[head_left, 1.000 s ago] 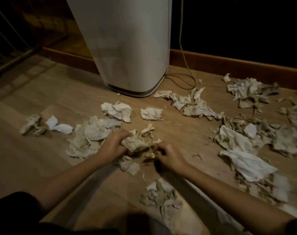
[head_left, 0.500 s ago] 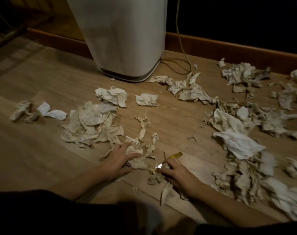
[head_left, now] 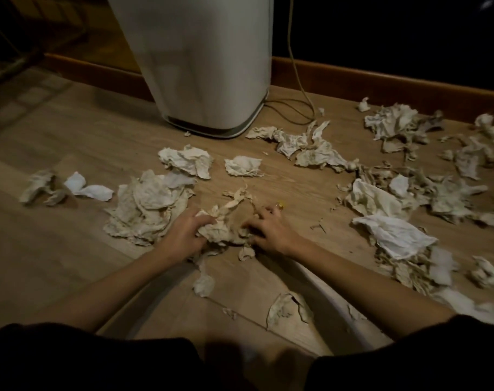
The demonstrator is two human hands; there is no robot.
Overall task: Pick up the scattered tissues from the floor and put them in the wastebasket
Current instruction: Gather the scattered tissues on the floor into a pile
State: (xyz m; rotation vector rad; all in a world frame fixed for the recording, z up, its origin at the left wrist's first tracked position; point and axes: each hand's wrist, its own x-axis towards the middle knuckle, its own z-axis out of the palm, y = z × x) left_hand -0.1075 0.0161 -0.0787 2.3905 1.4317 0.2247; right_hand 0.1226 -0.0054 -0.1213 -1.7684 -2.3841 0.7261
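Note:
Crumpled tissues lie all over the wooden floor (head_left: 99, 142). My left hand (head_left: 183, 234) and my right hand (head_left: 270, 230) press in from both sides on one brownish tissue clump (head_left: 222, 231), fingers curled into it. A small yellow item (head_left: 280, 205) shows at my right fingertips. A big tissue pile (head_left: 148, 207) lies just left of my left hand. A tall white container (head_left: 206, 66) stands behind, at the wall; I cannot tell whether it is the wastebasket.
More tissues are spread at the right (head_left: 395, 235) and far right (head_left: 398, 125), with a few at the far left (head_left: 73, 190). A cable (head_left: 302, 88) runs down beside the container. A wooden baseboard (head_left: 381, 86) bounds the floor. A pale curved edge (head_left: 319, 286) lies under my right forearm.
Both hands have moved forward and closed in on the clump between them. The left hand lay flat on the tissues before; its fingers now curl into them.

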